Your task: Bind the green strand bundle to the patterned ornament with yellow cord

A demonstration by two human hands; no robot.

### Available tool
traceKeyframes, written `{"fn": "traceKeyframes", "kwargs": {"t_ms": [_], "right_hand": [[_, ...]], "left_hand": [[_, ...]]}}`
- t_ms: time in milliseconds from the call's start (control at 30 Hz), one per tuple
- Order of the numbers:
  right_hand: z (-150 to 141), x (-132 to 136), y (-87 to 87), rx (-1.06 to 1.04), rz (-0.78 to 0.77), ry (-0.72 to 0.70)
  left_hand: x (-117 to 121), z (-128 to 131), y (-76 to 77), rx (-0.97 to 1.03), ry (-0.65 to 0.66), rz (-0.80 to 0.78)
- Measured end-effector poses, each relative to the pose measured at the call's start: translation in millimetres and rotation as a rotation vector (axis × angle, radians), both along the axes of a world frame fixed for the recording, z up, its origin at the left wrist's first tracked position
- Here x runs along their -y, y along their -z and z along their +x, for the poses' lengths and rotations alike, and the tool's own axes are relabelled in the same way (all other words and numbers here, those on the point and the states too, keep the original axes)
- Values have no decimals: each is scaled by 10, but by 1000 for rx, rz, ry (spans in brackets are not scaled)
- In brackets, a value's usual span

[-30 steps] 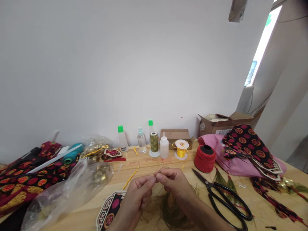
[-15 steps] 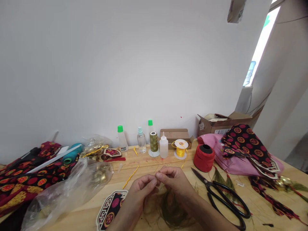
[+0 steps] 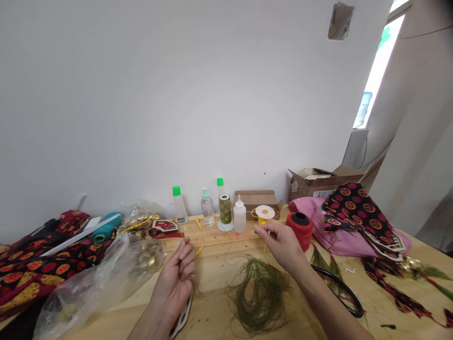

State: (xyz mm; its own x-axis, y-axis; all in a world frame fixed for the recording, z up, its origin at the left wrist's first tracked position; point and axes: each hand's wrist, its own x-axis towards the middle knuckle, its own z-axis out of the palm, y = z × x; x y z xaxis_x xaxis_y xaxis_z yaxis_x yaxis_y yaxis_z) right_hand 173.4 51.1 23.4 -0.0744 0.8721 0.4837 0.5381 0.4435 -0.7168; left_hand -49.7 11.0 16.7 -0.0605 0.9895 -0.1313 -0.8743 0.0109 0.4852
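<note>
My left hand (image 3: 177, 278) is closed in a pinch above the table's left-middle, over a wooden-edged patterned piece (image 3: 184, 314) that it mostly hides. Thin strands show beside it, but what its fingertips grip is too fine to make out. My right hand (image 3: 281, 243) pinches just in front of the yellow cord spool (image 3: 264, 215); anything between those fingertips is too small to name. A loose tangle of olive-green thread (image 3: 260, 295) lies on the table between my forearms. Black-handled scissors (image 3: 348, 295) rest partly hidden under my right forearm.
A green thread cone (image 3: 225, 209), a squeeze bottle (image 3: 239, 217) and green-capped bottles stand along the wall. To the right are a red thread cone (image 3: 303, 231), pink cloth (image 3: 313, 219) and a cardboard box (image 3: 306, 186). Plastic bags (image 3: 95, 278) and patterned fabric (image 3: 53, 264) cover the left.
My hands were together over the green thread; now they are far apart, the left moved left and the right moved right and up. The thread tangle is uncovered, and the scissors are more hidden.
</note>
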Motion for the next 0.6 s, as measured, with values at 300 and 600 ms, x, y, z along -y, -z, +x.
{"fn": "traceKeyframes", "kwargs": {"t_ms": [300, 600], "right_hand": [[-421, 164, 309, 325, -51, -129], [-211, -15, 277, 416, -88, 0]], "left_hand": [[40, 216, 41, -147, -83, -148], [13, 249, 112, -177, -31, -181]]}}
